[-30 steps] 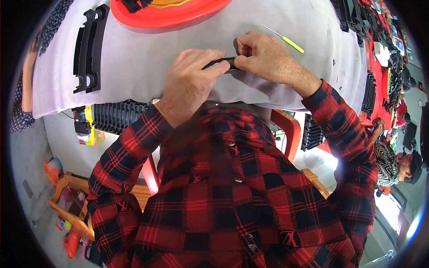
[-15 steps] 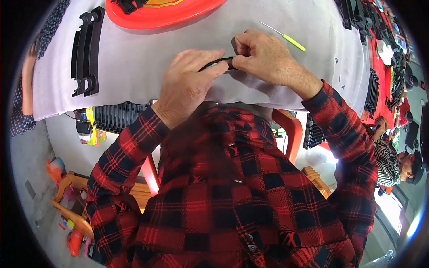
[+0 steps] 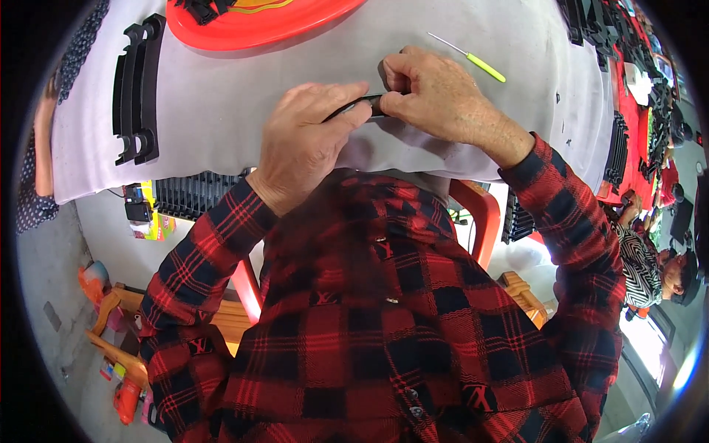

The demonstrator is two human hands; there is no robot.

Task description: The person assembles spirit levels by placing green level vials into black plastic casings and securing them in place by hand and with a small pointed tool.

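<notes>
the left hand (image 3: pixel 304 140) and curled right hand (image 3: pixel 437 96) each pinch one end of a slim black part (image 3: pixel 377 105), between them near the worktop's (image 3: pixel 240 103) front edge. if either pinch loosens, the part could slip and drop past that edge.

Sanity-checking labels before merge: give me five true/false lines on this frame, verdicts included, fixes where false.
1. The left hand and right hand both grip one slim black part. True.
2. The right hand holds a screwdriver. False: the screwdriver-like tool with the yellow-green handle lies on the pale grey tablecloth.
3. Small black pieces sit in the red tray. True.
4. That tray is nearer the person's body than the hands. False: it is beyond them.
5. Long black notched parts lie left of the left hand. True.
</notes>
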